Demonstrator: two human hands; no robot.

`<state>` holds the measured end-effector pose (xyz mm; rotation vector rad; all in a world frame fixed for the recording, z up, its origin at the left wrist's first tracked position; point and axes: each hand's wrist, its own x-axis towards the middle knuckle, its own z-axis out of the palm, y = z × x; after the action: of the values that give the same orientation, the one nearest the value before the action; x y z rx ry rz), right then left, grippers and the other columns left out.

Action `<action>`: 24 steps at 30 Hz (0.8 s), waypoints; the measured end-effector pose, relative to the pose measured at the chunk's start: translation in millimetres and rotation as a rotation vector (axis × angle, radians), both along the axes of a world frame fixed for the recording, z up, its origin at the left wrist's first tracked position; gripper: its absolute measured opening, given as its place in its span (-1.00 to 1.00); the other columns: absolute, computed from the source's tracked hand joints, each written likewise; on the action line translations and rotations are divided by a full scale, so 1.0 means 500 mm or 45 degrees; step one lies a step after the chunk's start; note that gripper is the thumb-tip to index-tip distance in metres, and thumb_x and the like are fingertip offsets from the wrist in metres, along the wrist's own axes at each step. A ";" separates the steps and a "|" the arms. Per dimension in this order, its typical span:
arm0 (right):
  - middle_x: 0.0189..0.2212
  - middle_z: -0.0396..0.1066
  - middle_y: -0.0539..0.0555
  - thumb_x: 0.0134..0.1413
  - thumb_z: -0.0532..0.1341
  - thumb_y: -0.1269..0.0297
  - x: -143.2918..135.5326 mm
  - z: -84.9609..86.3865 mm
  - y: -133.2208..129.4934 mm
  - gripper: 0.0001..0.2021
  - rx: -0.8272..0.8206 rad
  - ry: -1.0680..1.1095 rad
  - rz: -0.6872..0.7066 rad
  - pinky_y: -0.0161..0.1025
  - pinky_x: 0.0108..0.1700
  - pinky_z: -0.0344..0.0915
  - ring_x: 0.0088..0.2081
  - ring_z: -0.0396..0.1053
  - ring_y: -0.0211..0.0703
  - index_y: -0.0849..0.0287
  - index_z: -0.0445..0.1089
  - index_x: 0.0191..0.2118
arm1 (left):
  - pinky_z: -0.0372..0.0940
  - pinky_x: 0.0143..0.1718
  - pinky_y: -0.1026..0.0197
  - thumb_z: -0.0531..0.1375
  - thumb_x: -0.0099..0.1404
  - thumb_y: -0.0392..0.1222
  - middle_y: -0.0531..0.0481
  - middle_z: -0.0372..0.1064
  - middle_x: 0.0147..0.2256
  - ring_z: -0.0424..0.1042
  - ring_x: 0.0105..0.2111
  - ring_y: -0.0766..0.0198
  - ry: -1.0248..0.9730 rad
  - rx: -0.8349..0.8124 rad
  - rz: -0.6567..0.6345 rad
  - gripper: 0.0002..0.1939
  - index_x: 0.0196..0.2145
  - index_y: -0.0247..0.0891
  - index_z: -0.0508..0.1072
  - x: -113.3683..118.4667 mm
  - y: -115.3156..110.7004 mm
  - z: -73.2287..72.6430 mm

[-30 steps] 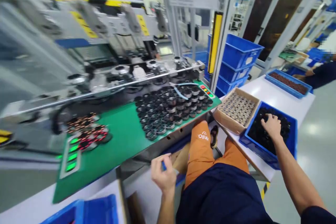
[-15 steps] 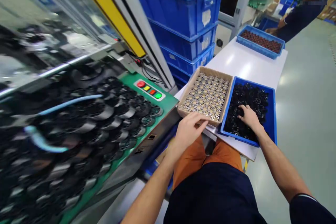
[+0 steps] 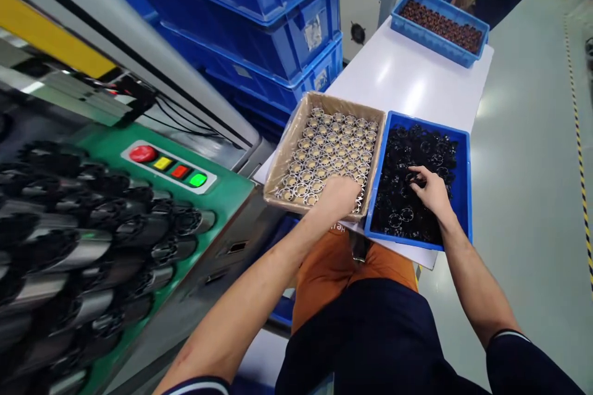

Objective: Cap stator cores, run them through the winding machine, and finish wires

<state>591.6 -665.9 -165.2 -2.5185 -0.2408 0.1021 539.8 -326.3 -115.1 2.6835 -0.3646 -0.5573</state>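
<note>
Fingers of the right hand stand parted at black parts. Left hand, over metal rings: finger state indiscernible.

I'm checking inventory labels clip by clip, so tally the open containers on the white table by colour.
Brown: 1 (carton)
Blue: 2 (near bin, far bin)
Total: 3
</note>
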 end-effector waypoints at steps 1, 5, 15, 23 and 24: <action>0.10 0.65 0.15 0.61 0.42 -0.05 -0.001 0.005 0.002 -0.57 0.021 -0.007 -0.025 0.06 0.14 0.67 0.00 0.65 -0.02 0.14 0.58 0.31 | 0.55 0.37 -0.23 0.49 0.54 -0.17 -0.15 0.73 -0.03 0.71 0.14 -0.04 -0.018 -0.053 0.019 -0.87 -0.07 -0.28 0.73 -0.002 0.009 0.003; -0.10 0.67 0.08 0.55 0.41 0.06 -0.007 0.023 0.012 -0.60 0.151 -0.033 -0.090 0.00 0.07 0.61 -0.21 0.55 -0.10 0.14 0.58 0.32 | 0.52 0.36 -0.20 0.49 0.36 -0.22 -0.13 0.69 -0.04 0.68 0.16 -0.18 -0.143 -0.372 0.201 -0.83 -0.09 -0.10 0.81 -0.017 0.068 0.021; -0.04 0.60 0.07 0.54 0.35 -0.08 -0.038 0.078 0.098 -0.55 0.625 -0.057 0.001 -0.17 -0.28 0.61 -0.34 0.62 -0.18 0.06 0.53 0.32 | 0.54 -0.39 0.22 0.28 0.48 0.30 -0.27 0.67 0.14 0.77 -0.10 0.07 0.185 -1.855 0.848 -0.54 -0.07 -0.15 0.37 -0.030 0.035 -0.003; 0.02 0.69 0.07 0.58 0.45 -0.03 -0.041 0.181 0.274 -0.76 0.837 -0.191 0.414 -0.15 -0.13 0.69 -0.11 0.66 -0.11 -0.02 0.71 0.09 | 0.16 -0.68 0.34 0.39 0.46 0.63 0.14 0.40 -0.42 0.45 -0.55 0.31 0.139 -2.180 0.976 -0.29 0.05 -0.07 0.52 -0.029 -0.033 -0.010; 0.00 0.68 0.06 0.59 0.45 -0.01 -0.035 0.180 0.290 -0.78 0.837 -0.200 0.452 -0.14 -0.13 0.68 -0.07 0.66 -0.08 -0.05 0.73 0.10 | 0.17 -0.67 0.34 0.30 0.51 0.66 0.12 0.37 -0.43 0.45 -0.55 0.30 0.140 -2.167 0.982 -0.29 -0.02 -0.09 0.52 -0.031 -0.033 -0.011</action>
<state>573.9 -521.0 -75.3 -1.8111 -0.6666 -0.0332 524.6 -342.9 -120.7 0.9629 0.2152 -0.0118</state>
